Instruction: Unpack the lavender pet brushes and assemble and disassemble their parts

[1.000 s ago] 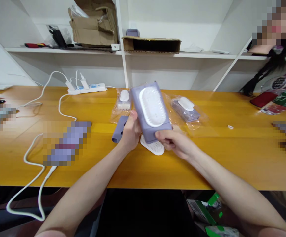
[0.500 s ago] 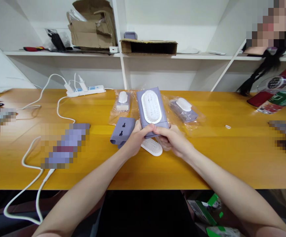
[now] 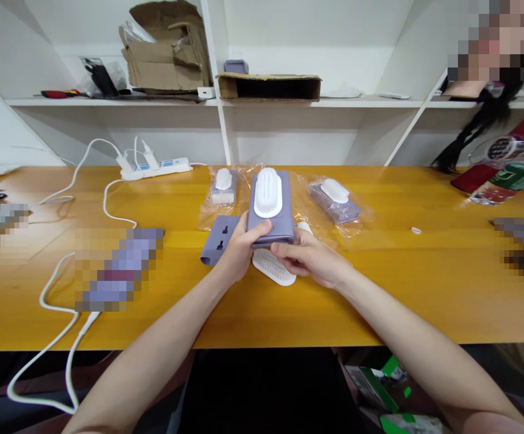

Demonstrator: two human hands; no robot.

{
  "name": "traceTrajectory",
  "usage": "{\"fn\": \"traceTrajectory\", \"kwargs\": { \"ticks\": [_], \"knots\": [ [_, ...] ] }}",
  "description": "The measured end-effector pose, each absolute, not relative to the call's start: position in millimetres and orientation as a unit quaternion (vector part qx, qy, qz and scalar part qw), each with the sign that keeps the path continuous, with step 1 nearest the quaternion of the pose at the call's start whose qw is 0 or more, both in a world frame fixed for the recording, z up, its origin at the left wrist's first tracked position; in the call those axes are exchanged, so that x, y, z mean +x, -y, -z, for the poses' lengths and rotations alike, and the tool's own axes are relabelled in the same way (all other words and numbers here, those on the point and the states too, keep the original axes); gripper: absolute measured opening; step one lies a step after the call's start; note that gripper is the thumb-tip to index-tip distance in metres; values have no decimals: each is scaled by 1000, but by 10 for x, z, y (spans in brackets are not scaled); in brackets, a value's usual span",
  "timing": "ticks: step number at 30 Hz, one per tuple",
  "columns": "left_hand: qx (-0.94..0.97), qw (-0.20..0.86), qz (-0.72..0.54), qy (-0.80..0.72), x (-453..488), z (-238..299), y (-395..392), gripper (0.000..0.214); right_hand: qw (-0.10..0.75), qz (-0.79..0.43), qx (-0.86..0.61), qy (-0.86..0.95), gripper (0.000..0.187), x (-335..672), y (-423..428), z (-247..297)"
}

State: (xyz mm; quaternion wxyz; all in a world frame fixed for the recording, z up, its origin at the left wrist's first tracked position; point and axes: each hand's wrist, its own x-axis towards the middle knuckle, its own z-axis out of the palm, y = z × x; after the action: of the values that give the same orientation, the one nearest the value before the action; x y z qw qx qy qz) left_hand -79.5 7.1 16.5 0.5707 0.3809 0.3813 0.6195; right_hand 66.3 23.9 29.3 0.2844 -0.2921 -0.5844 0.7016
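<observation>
The lilac plastic block (image 3: 271,211) is held in the air by both hands, just above the surface (image 3: 379,307), and it stands tilted with its long side going away from the person. On its top sits a white ribbed oval piece (image 3: 268,193). The left hand (image 3: 243,253) holds the near end from the left, and its fingers (image 3: 262,226) press over the front edge. The right hand (image 3: 309,259) comes from the other side, and its fingers (image 3: 280,248) close on the same edge, so the fingers of both hands are clamped on the block. Under the hands lies a flat white ribbed piece (image 3: 273,268), partly hidden by them. Beside the left hand lies a lilac part with two dark slots (image 3: 219,240), and its near end is hidden behind the hand. A small white piece (image 3: 304,226) shows just behind the right fingers, but it is too covered to tell what it is. Behind the block are two clear plastic bags, each with a similar lilac and white item (image 3: 223,190) (image 3: 334,199). Farther left are a white power strip (image 3: 155,167) and white cables (image 3: 112,208), and a blurred object (image 3: 119,268) cannot be made out.
</observation>
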Motion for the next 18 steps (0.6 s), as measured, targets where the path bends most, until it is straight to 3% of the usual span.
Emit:
{"fn": "traceTrajectory", "kwargs": {
  "ticks": [5,10,18],
  "knots": [
    [380,585,-606,-382,-818,-162,-84,49,258,-688,-314,601,38,794,-327,-275],
    [378,597,-590,-390,-856,-175,-88,45,348,-646,-352,581,40,888,-394,-315],
    [450,600,-530,-396,-804,-148,-44,64,395,-637,-339,569,30,909,-413,-357]
  ]
}}
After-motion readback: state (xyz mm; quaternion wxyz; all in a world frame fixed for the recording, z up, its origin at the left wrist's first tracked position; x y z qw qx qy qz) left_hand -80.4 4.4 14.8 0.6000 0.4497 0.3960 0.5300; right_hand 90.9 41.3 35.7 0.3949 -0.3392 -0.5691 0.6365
